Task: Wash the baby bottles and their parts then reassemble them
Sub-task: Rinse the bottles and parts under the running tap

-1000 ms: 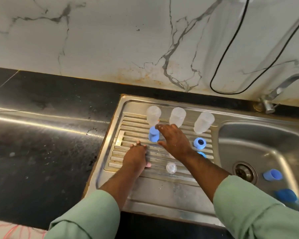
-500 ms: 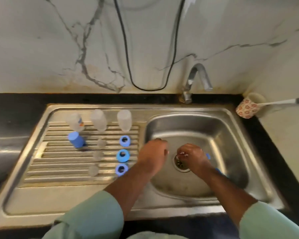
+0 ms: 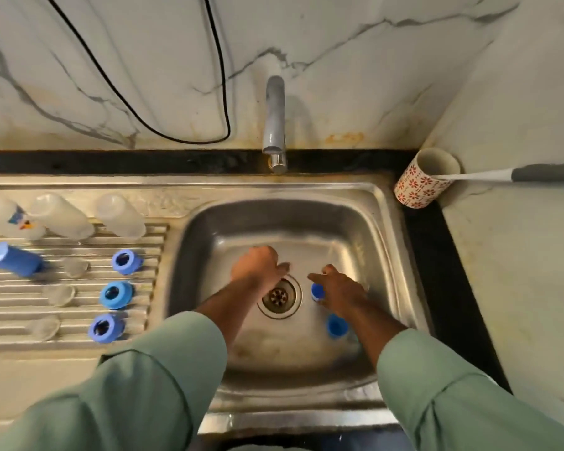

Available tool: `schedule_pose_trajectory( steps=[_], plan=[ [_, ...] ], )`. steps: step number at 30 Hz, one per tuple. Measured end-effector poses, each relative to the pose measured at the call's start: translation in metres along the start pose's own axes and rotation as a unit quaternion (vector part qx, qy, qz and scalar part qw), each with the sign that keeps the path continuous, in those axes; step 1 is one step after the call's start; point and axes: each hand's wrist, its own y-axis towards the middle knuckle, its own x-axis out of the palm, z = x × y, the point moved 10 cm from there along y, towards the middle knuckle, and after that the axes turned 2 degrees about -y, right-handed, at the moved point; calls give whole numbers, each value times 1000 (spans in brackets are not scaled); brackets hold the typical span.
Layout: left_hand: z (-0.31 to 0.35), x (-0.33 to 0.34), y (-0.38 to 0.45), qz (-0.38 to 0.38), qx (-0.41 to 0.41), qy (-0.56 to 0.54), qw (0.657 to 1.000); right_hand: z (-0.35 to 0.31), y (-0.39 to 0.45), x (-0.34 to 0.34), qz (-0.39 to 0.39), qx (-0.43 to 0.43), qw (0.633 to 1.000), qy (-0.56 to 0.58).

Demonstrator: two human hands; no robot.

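— Fingers first: what are they doing?

— Those of the right hand [image 3: 337, 292], lower centre of the frame, curl down over a blue cap [image 3: 318, 291] in the sink basin [image 3: 355, 222]; it looks like a grip forming, though blur keeps me from being sure the cap is pinched. The left hand [image 3: 258, 266] hangs just left of the drain [image 3: 278, 297], fingers loosely bent, holding nothing I can see.

— And the other pieces?

— A second blue cap [image 3: 336, 325] lies in the basin just below the right wrist. On the drainboard [image 3: 150, 343] at the left, three clear bottles [image 3: 119, 214] stand along the top, a third capped piece [image 3: 13, 258] lies at the far left, three blue collar rings [image 3: 127, 262] run down in a column, and clear teats [image 3: 59, 294] sit between.

— What could go wrong?

— My guess: wet plastic on wet steel. A loose pinch could let the cap skid toward the drain. The ribbed board slopes too, so the rings might roll if bumped by a sleeve [image 3: 137, 392].

— The surroundings?

— Stainless sink set in a black counter [image 3: 437, 271], marble-look wall behind, a tap [image 3: 275, 122] at top centre with no water running, a black cable [image 3: 222, 76] looping down the wall, and a floral mug [image 3: 419, 187] holding a brush [image 3: 502, 174] at upper right.
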Motion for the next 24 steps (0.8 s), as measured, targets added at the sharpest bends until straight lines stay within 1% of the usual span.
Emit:
schedule_pose_trajectory(
  steps=[3,5,7,9,11,12,15,18,21,24],
  plan=[
    [10,-35,19,58,6,-85,995,1,14,15,-42,-3,998,-47],
    [19,-66,28,119,25,-147,982,3,18,22,-38,-11,998,-52],
    [29,-96,40,179,43,-187,965,7,23,21,-8,-8,1000,-10],
    [38,-116,58,205,57,-184,960,6,25,5,55,-1,997,54],
    [44,-128,76,192,69,-181,962,-4,25,-13,109,-9,987,119],
    [43,-131,84,184,72,-182,963,-12,25,-21,124,-20,982,139],
    [51,-150,93,184,104,-162,964,-37,30,-42,154,-42,972,169],
    [59,-168,90,159,127,-148,968,-57,36,-53,173,-45,960,215],
    [61,-180,88,117,109,-58,985,-63,36,-66,229,-26,930,286],
    [55,-179,94,92,97,-1,991,-66,37,-65,244,-9,912,330]
  ],
)
